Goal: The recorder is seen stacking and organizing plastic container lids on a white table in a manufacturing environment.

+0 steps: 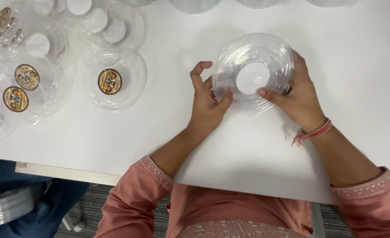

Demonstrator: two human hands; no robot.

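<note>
I hold a clear round plastic bowl (254,70), bottom side up, just above a white table (129,132). My left hand (207,103) grips its left rim with thumb and fingers, the index finger curled free. My right hand (298,97) clasps the right rim, thumb pressed on the bowl's underside near its flat white-looking centre. A red thread band sits on my right wrist.
Several clear plastic lids and bowls lie at the table's left, some with round brown stickers (110,81). More clear containers line the far edge. A stack of clear lids (5,207) rests low at the left, by a person in blue.
</note>
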